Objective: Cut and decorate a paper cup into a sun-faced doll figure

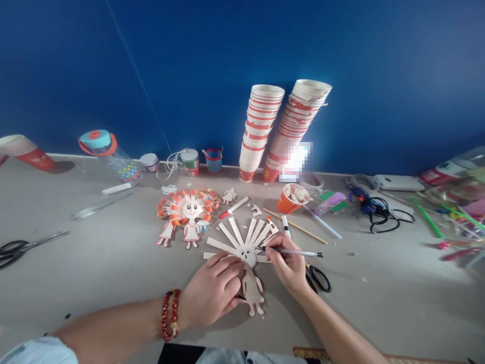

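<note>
A white paper doll point(251, 288) with a red-edged dress and long paper strips fanning out around its head lies in front of me. Eyes and a small mouth are drawn on its face. My left hand point(214, 288) presses the doll down, its fingers curled at the left side of the head. A small dark tip, perhaps a pen cap, sticks out under that hand. In a pinch, my right hand point(290, 263) holds a pen point(303, 252), its point at the right edge of the doll's face. Black-handled scissors point(319, 278) lie partly hidden behind the right wrist.
Finished-looking paper dolls point(191, 225) with curled orange strips lie at left. Behind stand two tall paper-cup stacks point(261, 129) and a cup of scraps point(291, 201). A red marker point(234, 207), a wooden stick point(303, 228), a glue gun point(366, 202) and other scissors point(26, 247) lie around.
</note>
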`<state>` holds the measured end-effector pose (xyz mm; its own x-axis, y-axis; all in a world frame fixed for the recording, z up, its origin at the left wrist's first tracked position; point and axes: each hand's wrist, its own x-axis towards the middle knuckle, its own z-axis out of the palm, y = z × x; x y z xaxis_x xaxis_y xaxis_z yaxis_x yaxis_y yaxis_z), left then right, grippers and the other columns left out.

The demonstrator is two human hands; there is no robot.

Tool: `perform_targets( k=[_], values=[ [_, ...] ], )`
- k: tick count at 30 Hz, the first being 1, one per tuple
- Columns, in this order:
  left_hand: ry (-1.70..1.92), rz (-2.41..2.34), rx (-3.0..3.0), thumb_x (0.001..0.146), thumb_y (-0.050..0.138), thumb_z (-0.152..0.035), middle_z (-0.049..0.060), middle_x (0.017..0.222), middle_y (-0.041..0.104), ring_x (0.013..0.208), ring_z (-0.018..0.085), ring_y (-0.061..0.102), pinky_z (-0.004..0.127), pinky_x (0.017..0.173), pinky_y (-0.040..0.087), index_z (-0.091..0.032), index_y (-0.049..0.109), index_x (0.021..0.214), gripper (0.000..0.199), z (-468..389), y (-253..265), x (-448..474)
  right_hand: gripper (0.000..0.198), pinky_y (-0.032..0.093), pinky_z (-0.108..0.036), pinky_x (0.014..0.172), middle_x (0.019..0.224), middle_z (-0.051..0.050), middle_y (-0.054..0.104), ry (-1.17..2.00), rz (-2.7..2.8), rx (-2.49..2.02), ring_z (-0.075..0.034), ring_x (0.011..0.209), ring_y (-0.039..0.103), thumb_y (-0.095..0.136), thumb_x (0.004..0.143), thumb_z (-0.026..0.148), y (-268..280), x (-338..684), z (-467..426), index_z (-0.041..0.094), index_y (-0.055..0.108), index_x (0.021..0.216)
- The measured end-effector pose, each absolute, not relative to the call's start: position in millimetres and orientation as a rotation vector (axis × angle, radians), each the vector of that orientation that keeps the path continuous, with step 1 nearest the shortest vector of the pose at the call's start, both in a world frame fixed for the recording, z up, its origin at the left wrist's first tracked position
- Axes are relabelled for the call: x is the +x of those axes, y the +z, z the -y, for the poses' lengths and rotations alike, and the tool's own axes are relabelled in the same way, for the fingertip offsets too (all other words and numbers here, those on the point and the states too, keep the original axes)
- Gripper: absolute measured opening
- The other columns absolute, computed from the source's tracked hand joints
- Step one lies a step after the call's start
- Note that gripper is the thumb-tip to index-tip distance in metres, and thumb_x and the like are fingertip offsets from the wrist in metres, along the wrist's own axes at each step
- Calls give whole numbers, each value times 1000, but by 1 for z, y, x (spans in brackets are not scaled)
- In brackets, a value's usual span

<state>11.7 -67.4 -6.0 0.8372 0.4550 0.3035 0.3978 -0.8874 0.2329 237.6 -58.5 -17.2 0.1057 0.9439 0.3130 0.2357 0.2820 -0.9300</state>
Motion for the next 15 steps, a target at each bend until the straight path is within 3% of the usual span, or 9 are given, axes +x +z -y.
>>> perform_targets(
  k=[15],
  values=[
    [790, -619, 2750, 94, 51, -28, 10, 113, 65, 109, 24, 56, 44, 103, 40, -15, 56, 93, 15, 62, 0, 12, 10, 41, -23, 52, 65, 2, 56, 933, 1477, -1051, -12, 55, 53, 57, 85, 16, 14, 239, 90, 21, 59, 78]
  ],
)
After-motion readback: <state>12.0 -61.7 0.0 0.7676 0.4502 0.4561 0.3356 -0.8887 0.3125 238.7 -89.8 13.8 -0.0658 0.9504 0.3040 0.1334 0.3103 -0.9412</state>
